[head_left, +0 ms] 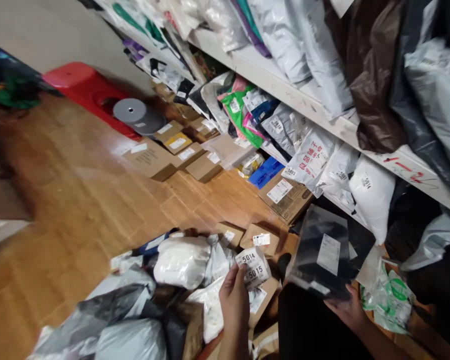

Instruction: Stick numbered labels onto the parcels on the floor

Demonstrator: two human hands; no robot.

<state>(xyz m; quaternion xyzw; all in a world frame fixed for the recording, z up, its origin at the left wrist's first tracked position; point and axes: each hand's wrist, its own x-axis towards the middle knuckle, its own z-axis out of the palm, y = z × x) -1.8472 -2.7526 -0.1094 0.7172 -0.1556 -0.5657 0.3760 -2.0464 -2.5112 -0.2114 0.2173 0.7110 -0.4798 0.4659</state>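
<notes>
Between the thumb and fingers of my left hand (235, 292) is a strip of white number labels (252, 267), printed 5014 and 5015. It is held up above a heap of parcels. My right hand (347, 307) grips the near edge of a flat black parcel (318, 250) in clear wrap, with a white shipping label facing up. The parcel lies tilted over my dark-clothed lap. Below the label strip are a white plastic-wrapped parcel (182, 262) and small cardboard boxes (260, 239).
White shelving (285, 90) on the right holds many bagged parcels, including a white bag (371, 195) labelled 5014. Cardboard boxes (150, 157) line the wooden floor (78, 200). A red stool (86, 92) lies on its side near a grey round object (135, 114). Grey bags (131, 340) pile at lower left.
</notes>
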